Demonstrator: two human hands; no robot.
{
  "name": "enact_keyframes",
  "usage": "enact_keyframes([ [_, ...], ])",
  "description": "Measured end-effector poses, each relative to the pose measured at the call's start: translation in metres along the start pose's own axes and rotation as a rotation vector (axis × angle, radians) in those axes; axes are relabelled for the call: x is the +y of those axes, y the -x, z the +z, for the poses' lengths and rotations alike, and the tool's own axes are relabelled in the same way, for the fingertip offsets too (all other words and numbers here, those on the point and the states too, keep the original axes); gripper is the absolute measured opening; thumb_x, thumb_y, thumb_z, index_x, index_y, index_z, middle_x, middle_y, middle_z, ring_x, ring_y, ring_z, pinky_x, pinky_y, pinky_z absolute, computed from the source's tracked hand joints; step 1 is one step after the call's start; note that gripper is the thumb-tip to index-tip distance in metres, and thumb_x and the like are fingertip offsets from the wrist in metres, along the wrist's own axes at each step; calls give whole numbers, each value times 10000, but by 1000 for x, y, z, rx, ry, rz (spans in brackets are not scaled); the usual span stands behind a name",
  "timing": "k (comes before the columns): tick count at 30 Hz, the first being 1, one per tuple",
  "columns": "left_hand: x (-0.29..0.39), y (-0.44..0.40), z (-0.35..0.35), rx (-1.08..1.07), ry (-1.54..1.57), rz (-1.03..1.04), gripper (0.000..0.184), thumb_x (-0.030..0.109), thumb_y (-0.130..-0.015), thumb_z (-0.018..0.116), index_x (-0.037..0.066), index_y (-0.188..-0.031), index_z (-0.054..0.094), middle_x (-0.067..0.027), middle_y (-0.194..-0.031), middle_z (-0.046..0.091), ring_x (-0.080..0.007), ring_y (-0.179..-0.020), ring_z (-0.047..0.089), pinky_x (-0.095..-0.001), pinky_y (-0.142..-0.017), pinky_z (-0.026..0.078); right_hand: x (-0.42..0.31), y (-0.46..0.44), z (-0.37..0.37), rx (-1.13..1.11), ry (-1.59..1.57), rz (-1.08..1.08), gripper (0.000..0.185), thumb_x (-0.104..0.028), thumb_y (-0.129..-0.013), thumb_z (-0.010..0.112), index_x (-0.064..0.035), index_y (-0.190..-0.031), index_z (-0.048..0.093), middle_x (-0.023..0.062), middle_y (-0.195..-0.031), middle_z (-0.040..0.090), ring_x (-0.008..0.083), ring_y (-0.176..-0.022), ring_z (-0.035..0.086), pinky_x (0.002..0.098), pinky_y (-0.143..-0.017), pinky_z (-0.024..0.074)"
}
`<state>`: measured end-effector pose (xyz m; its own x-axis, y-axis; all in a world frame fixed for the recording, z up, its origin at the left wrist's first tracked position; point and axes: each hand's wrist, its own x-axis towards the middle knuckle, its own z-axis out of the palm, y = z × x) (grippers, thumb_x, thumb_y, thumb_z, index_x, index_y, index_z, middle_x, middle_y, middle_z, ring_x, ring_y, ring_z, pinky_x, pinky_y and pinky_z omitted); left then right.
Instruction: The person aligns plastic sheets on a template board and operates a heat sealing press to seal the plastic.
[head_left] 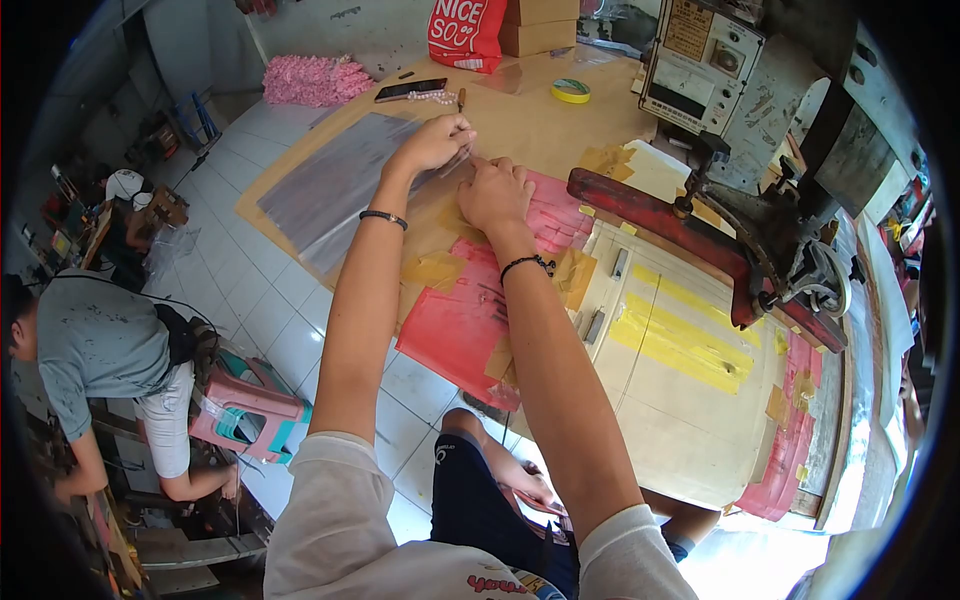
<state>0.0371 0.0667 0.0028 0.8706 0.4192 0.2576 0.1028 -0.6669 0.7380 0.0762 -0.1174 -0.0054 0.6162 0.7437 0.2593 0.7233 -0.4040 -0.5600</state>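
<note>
My left hand point(437, 143) is raised over the brown work table, fingers pinched on a small piece of clear plastic film point(460, 160). Close beside it, my right hand point(497, 193) is closed, with its fingertips turned away from me; whatever they hold, if anything, is hidden. Left of my hands lies a stack of clear plastic sheets point(335, 180). Under and beside my right forearm, red sheeting point(450, 320) is fixed with brown tape point(432, 269). To the right is a cream board point(660, 420) with yellow tape strips and small metal pieces on it.
A machine point(698, 65) with a red arm point(660, 225) stands over the board at right. Toward the back are a phone point(411, 90), a yellow tape roll point(570, 91), a red bag point(466, 32) and a pink bundle point(316, 80). A person point(110, 330) bends beside a pink stool point(250, 405) at left.
</note>
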Motion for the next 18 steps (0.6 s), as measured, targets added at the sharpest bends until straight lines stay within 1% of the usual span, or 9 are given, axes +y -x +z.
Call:
enact_keyframes([
  [1, -1, -1, -1, 5, 18, 0, 209, 176, -1017, 535, -8, -931, 584, -54, -808, 649, -114, -692, 554, -277, -681, 477, 0, 0, 0, -11, 17, -1, 487, -275, -848, 602, -183, -1326, 615, 124, -1363, 549, 341, -1291, 454, 521, -1063, 349],
  [7, 9, 7, 0, 163, 15, 18, 221, 189, -1021, 525, 3, -930, 600, -39, -777, 647, -104, -678, 543, -274, -653, 462, 0, -1, 1, 14, 33, -21, 409, -255, -845, 602, -143, -1234, 662, 115, -1296, 595, 340, -1246, 494, 507, -1026, 380],
  [9, -7, 2, 1, 98, -74, 17, 237, 224, -1016, 538, 28, -914, 624, -18, -770, 637, -94, -678, 535, -266, -638, 449, 0, -2, 2, 21, 53, -15, 341, -240, -849, 619, -108, -1155, 692, 112, -1251, 607, 314, -1213, 514, 476, -1002, 382],
  [10, -16, -2, 1, 56, -116, 23, 246, 242, -1013, 545, 41, -906, 637, -7, -766, 632, -89, -678, 531, -262, -630, 442, 1, -3, 4, 38, 38, -27, 340, -242, -841, 611, -110, -1143, 698, 116, -1235, 622, 325, -1208, 522, 487, -995, 409],
  [12, -17, -7, -1, 32, -67, -43, 272, 303, -968, 610, 49, -904, 682, -14, -782, 672, -99, -678, 573, -279, -604, 464, 2, -4, 9, 57, 49, -24, 336, -231, -829, 608, -103, -1126, 700, 126, -1219, 632, 328, -1198, 533, 494, -983, 440],
  [13, -13, -9, -2, 4, -101, -87, 290, 330, -957, 625, 49, -923, 688, -4, -787, 659, -94, -688, 566, -268, -609, 457, 1, -4, 8, 55, 76, -15, 332, -219, -826, 613, -92, -1121, 696, 132, -1218, 629, 319, -1194, 536, 489, -977, 445],
  [14, -6, -8, -4, -23, -136, -128, 312, 356, -946, 640, 49, -942, 695, 7, -793, 646, -88, -698, 560, -257, -615, 450, 1, -4, 10, 77, 51, -13, 350, -204, -819, 621, -97, -1146, 686, 137, -1229, 621, 317, -1202, 531, 487, -988, 435],
  [16, -3, -3, 1, -47, -72, -22, 332, 365, -940, 648, 37, -959, 694, 9, -815, 636, -80, -727, 552, -243, -645, 444, 0, -4, 17, 127, 9, -6, 398, -191, -807, 640, -97, -1193, 661, 138, -1252, 607, 315, -1222, 516, 491, -1019, 406],
  [18, -8, -8, 0, -83, -125, -43, 301, 328, -947, 645, 31, -964, 689, 9, -828, 631, -73, -750, 544, -245, -679, 449, -1, -3, 18, 131, -13, 10, 435, -204, -804, 654, -84, -1222, 645, 127, -1272, 599, 306, -1243, 494, 487, -1042, 369],
])
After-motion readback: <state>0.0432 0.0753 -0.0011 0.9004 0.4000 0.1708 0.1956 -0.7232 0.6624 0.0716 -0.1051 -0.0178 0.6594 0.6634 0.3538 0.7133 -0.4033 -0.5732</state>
